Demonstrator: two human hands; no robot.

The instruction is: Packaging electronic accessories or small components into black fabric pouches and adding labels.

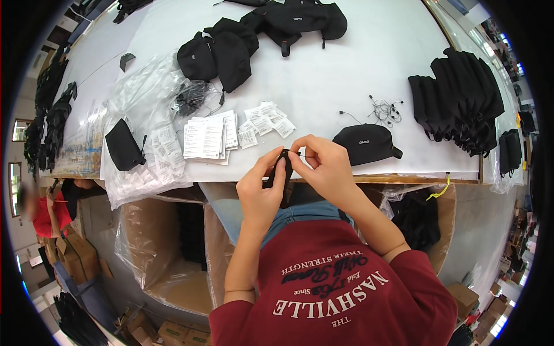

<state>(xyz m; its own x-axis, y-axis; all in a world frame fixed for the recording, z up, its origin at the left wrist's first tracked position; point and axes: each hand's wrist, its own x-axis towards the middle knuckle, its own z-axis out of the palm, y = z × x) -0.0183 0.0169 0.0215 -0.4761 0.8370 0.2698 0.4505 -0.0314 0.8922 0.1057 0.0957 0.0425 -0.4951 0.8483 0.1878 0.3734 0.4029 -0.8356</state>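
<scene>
Maroon shirt [346,288] nearest, a black pouch [288,177] sits in the left hand [261,185].

White and black lettering spans a maroon shirt [323,254]; small pale logos mark 3 black pouches [365,152]; fine print covers white cards [203,138] and small labels [268,119].

My top: dark red short-sleeved fabric T-shirt [369,254], plain left sleeve [232,320], plain right sleeve [424,277]. Chest print: big white block capitals [332,300] in a curved row, smaller white lines either side, black script lettering [323,269] across the middle. Below, faded blue denim jeans [294,215]. Left hand [259,183] bare, right hand [328,164] bare, both forearms bare.
</scene>
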